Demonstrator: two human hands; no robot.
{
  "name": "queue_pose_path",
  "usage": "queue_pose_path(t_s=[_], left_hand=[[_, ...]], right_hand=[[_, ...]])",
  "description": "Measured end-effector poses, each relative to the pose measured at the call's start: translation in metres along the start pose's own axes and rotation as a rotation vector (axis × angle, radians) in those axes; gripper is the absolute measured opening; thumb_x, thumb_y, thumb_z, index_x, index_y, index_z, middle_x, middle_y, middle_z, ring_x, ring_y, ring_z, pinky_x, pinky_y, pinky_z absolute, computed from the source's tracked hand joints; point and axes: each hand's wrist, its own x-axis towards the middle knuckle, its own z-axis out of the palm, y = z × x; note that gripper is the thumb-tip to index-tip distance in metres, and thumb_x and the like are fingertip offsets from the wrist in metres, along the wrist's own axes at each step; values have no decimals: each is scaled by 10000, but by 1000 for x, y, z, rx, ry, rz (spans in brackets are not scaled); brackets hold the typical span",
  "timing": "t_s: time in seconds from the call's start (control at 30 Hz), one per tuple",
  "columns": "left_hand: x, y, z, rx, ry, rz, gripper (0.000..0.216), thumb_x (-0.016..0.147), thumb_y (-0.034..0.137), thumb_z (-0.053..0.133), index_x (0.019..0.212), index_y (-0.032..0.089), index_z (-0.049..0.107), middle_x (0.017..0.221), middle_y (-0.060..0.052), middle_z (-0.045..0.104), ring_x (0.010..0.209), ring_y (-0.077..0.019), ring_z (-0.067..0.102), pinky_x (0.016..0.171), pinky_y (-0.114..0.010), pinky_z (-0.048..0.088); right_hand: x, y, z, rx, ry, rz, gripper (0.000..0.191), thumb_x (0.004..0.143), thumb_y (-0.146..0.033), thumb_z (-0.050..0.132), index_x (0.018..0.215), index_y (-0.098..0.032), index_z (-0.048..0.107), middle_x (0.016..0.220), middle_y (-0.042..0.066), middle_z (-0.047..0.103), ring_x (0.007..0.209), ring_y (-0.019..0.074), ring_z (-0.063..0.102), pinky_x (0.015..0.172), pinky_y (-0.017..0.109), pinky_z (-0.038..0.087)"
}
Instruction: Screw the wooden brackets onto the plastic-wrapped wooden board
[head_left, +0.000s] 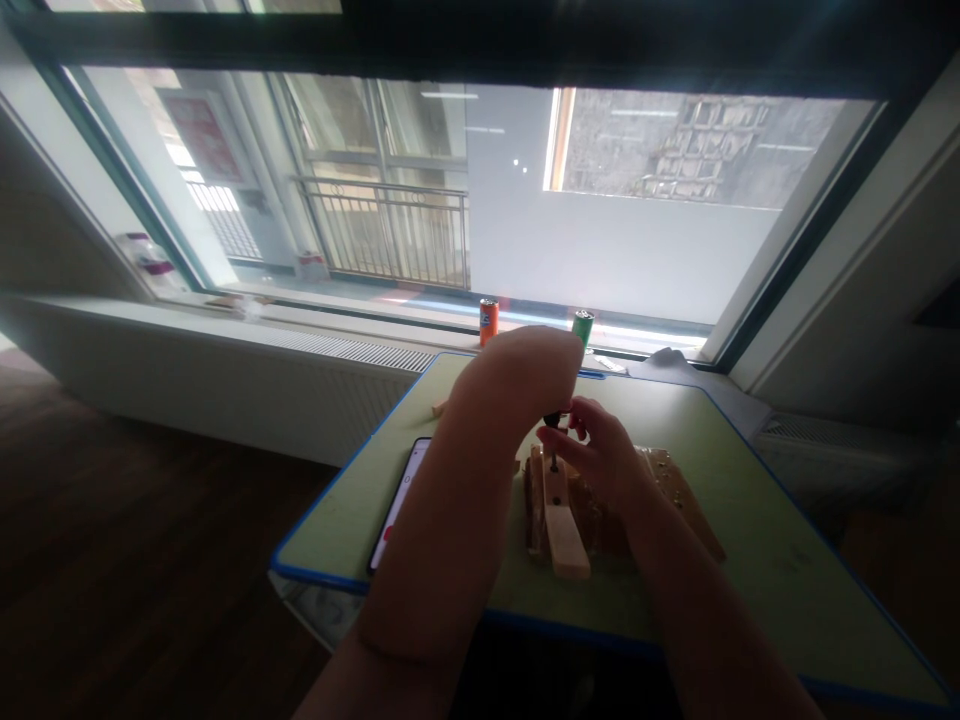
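Observation:
My left hand (546,350) is bent sharply at the wrist over the top of an upright screwdriver (554,458). Its fingers curl down out of sight around the dark handle. Close below, my right hand (602,450) has thumb and fingertips closed at the screwdriver's shaft. The tip stands on a light wooden piece (566,545) with a dark hole in it, whose plain end points toward me. Under and beside this piece lie brown wooden parts in clear plastic wrap, partly covered by my right hand and forearm.
A phone (397,500) with a lit screen lies left of my left forearm. Small wood bits (439,408) are near the table's (330,530) far left. A wooden board (679,490) with small shiny pieces lies right. An orange can (489,322) and a green can (583,326) stand by the window.

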Motion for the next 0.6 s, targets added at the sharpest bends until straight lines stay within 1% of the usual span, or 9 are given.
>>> queue_pose_path(t_s=[0.1,0.13,0.2,0.27,0.33,0.4,0.43,0.53,0.6], left_hand=[[-2,1,-5,157,-141,147,76,583,155,700,589,112,637,493,-10,533,526,-154,533,615,-380,473],[-4,1,-6,178,-150,181,28,618,147,662,632,126,650,535,-12,557,537,-139,528,613,-347,472],[-7,2,-9,199,-155,211,88,642,167,637,722,143,663,615,-16,591,561,-120,522,601,-291,465],[-9,5,-13,211,-162,151,178,644,265,653,772,142,662,627,-20,592,571,-121,520,594,-274,460],[-8,9,-17,243,-191,39,288,645,381,652,774,123,657,578,-22,562,567,-135,521,591,-289,461],[-6,11,-19,282,-250,-67,322,660,415,634,743,104,657,516,-18,522,546,-150,525,584,-313,463],[-5,12,-19,295,-273,-85,313,664,402,631,737,100,659,495,-15,508,533,-155,526,577,-321,463],[-5,11,-17,313,-282,-9,240,665,334,632,741,109,668,501,-18,526,518,-154,527,575,-330,464],[-8,11,-16,318,-261,67,193,671,289,622,760,125,671,576,-34,577,544,-151,532,589,-326,465]], right_hand=[[0,1,-1,32,16,-35,205,738,-336,607,897,-213,644,855,39,612,765,165,499,667,293,417],[1,1,-1,27,39,-25,194,724,-346,621,859,-209,642,832,36,611,758,166,498,660,292,414],[1,3,0,2,66,15,210,690,-381,650,795,-201,621,775,25,600,727,163,493,631,286,407],[2,5,2,-12,64,64,256,664,-421,661,753,-192,591,729,16,577,672,151,485,593,279,399],[2,6,3,-8,49,106,295,650,-455,659,726,-187,563,710,10,554,625,136,473,559,270,390],[2,6,3,4,41,137,323,638,-478,662,703,-185,542,695,5,539,601,128,463,531,261,380],[2,6,3,9,38,136,324,639,-479,662,705,-185,542,697,6,540,605,128,463,529,259,378],[1,2,1,22,27,63,282,697,-436,630,822,-186,593,751,24,574,652,141,475,560,267,387],[1,0,0,20,15,7,258,739,-391,598,906,-195,623,796,36,592,692,152,481,596,278,395]])
